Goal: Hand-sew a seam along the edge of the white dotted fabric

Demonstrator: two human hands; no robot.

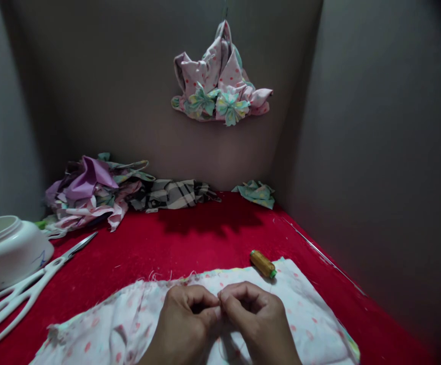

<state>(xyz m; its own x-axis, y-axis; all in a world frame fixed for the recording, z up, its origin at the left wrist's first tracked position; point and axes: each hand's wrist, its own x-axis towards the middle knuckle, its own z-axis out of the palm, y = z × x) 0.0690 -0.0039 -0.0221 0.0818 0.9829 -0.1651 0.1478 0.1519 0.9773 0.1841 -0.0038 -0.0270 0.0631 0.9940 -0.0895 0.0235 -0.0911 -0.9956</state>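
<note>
My left hand (190, 322) and my right hand (256, 317) meet at their fingertips over a white cloth with red dots (102, 329). Both are closed in a pinch, thumb against forefinger. A thin thread (223, 350) shows faintly below the fingers and seems to run up to the right hand's pinch. Whatever lies between the left fingertips is too small to make out. A spool of golden-brown thread (262, 263) with green ends rests on its side at the cloth's far edge, beyond my right hand. Along that edge the cloth is frayed, with loose threads.
White-handled scissors (30, 289) lie at left beside a white round container (19, 248). Behind them is a heap of fabric scraps (91, 182), then a black-and-white checked cloth (175, 193) and a green scrap (256, 192). A dotted garment with fabric flowers (222, 76) hangs above the red surface (205, 248).
</note>
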